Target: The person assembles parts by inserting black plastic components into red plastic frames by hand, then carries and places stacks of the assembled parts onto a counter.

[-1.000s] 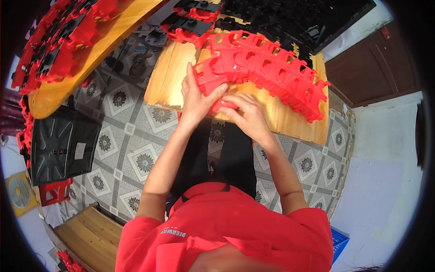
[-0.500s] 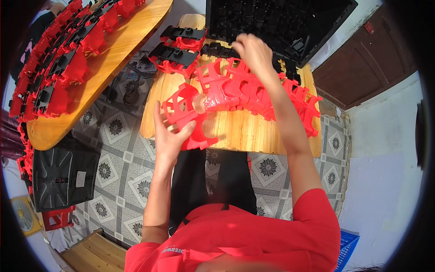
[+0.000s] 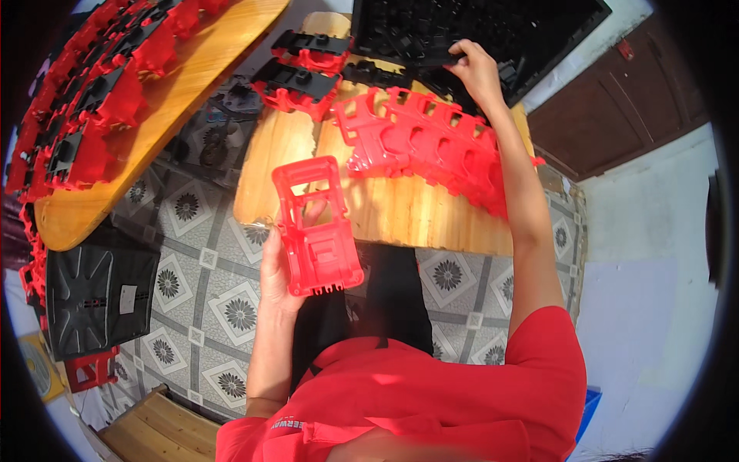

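My left hand [image 3: 275, 266] grips a red plastic frame [image 3: 323, 254] above the table's near edge. The frame is turned with its open windows and ribbed lower panel facing up. Across the table, my right hand [image 3: 479, 73] is bent at the front edge of a big black tray [image 3: 539, 85], fingers pinched around a dark plastic part that barely stands out against the tray. A row of similar red frames [image 3: 431, 146] lies nested between my hands. Behind that row are several black plastic parts [image 3: 377, 75].
Two red frames with black plates fitted on top [image 3: 296, 83] sit at the table's far left. Another wooden table [image 3: 165, 115] at left carries rows of such assemblies. Below it stands a black crate [image 3: 100, 296] on the tiled floor. A brown door [image 3: 616, 108] is at right.
My left hand has drawn the red frame nearer and turned its panel upward. My right hand has moved right, from over the black parts to the tray's edge.
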The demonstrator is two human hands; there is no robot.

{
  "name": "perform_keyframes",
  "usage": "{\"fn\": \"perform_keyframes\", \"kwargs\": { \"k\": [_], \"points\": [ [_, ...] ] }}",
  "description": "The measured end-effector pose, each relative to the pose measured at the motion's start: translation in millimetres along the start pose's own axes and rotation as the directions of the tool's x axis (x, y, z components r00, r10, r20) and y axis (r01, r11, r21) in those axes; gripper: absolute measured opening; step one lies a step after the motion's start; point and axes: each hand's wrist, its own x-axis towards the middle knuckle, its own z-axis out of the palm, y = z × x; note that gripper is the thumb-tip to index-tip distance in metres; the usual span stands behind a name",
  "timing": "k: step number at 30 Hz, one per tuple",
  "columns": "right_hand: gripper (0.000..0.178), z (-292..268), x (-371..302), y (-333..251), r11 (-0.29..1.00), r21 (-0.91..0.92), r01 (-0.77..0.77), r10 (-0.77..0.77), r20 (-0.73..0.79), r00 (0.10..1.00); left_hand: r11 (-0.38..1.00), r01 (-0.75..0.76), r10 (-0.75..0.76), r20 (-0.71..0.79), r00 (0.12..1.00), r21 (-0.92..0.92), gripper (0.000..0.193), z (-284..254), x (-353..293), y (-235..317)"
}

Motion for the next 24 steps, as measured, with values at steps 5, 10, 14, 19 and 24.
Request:
{"fn": "perform_keyframes", "kwargs": {
  "k": [5,10,14,19,24],
  "points": [
    [0.031,-58.0,-128.4,-59.3,0.981,0.167,0.100,-0.083,-0.106,0.991,1.000,0.009,-0.009,-0.001,1.000,0.011,0.075,4.4,3.9,-10.2],
    [0.024,-79.4,-161.1,-75.4,0.986,-0.043,0.162,-0.159,0.078,0.984,0.998,0.007,-0.007,0.003,1.000,0.065,0.080,13.3,4.8,-21.3],
    [0.027,-89.0,-118.2,-61.0,0.964,-0.024,0.266,-0.263,0.085,0.961,0.996,-0.026,0.024,0.022,0.999,0.080,0.079,15.0,8.0,-27.2],
    [0.029,-57.3,-69.9,-17.9,0.963,0.152,0.223,-0.269,0.501,0.822,0.992,-0.083,0.079,0.048,0.996,0.094,0.079,21.1,4.5,-27.5],
    [0.024,-81.9,-81.9,-57.4,0.978,0.208,-0.009,-0.085,0.436,0.896,0.979,-0.192,0.193,-0.009,0.981,0.074,0.086,18.5,4.2,-23.0]
  ]
}}
